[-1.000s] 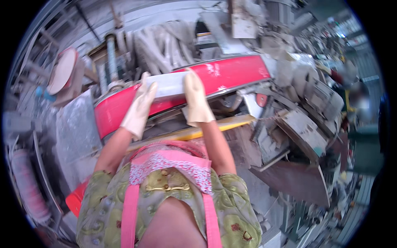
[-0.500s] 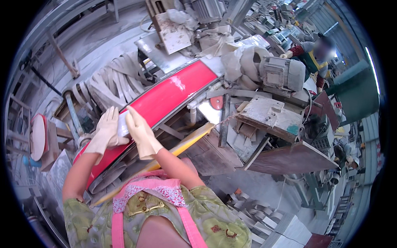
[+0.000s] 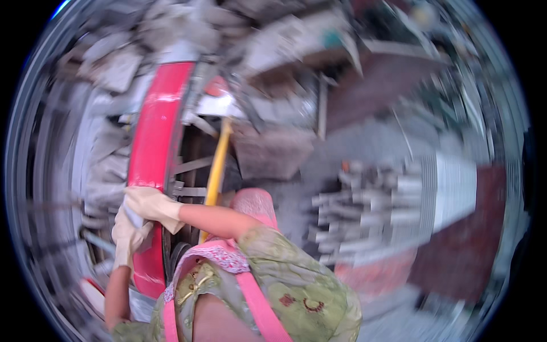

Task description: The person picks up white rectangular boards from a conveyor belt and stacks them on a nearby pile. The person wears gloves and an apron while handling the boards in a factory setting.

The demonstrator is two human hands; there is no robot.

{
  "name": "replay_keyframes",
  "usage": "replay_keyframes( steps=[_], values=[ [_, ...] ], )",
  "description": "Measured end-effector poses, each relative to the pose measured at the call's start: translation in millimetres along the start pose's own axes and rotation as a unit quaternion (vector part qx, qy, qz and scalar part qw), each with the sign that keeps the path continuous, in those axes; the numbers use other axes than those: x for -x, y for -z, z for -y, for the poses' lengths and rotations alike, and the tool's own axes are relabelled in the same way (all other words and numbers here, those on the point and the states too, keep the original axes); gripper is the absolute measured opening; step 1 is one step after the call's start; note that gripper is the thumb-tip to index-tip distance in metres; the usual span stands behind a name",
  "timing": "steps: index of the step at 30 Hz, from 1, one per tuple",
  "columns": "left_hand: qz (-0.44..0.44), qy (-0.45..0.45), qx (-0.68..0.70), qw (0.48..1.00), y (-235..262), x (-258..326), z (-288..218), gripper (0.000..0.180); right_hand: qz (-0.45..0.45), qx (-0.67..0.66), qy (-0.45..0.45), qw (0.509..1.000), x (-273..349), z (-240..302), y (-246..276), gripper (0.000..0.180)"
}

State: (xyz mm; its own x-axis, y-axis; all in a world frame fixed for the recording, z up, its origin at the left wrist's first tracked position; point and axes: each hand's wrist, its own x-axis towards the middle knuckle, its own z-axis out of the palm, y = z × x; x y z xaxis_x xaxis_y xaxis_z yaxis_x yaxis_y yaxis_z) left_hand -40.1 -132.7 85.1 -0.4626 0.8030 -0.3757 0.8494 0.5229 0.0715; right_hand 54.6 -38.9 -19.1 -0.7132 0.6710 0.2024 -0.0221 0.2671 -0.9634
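A long red sanding-belt-like band (image 3: 156, 119) runs away from me on the left, over a narrow bed with dark edges. Both my hands wear cream gloves and are together at its near part. Between them is a small pale flat piece (image 3: 133, 216), blurred and mostly covered by the gloves; its kind is unclear. My left hand (image 3: 130, 236) grips it from the near left side. My right hand (image 3: 152, 206) reaches across the band and closes on it from the far side. Some fingers are hidden behind the piece.
A yellow bar (image 3: 216, 165) lies along the band's right side. Dusty machine parts (image 3: 296, 45) stand ahead. A brown board (image 3: 382, 91) leans farther right. Several grey strips (image 3: 364, 211) lie right of me beside pale stacked sheets (image 3: 456, 191) and a dark red board (image 3: 461, 256).
The view has swung to the right and blurred, so the band now points almost straight ahead. My hands remain at the band with the pale piece, my right hand now turned across it.
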Motion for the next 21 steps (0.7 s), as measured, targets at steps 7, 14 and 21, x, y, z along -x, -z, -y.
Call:
replay_keyframes(
  steps=[7, 14, 21],
  values=[
    [-0.102, -0.129, 0.022, 0.986, -19.2, -15.7, 24.9, 0.093, -0.253, 0.136, 0.035, 0.957, 14.9, -1.8, -26.8, 0.054],
    [-0.04, -0.16, 0.132, 0.977, -10.9, -5.9, 1.7, 0.075, -0.342, 0.124, -0.09, 0.927, 199.2, 47.4, 49.4, 0.044],
    [-0.096, -0.229, 0.148, 0.957, -8.6, 14.7, 16.3, 0.075, -0.604, 0.1, -0.359, 0.705, 506.5, 19.8, 80.1, 0.039]
  ],
)
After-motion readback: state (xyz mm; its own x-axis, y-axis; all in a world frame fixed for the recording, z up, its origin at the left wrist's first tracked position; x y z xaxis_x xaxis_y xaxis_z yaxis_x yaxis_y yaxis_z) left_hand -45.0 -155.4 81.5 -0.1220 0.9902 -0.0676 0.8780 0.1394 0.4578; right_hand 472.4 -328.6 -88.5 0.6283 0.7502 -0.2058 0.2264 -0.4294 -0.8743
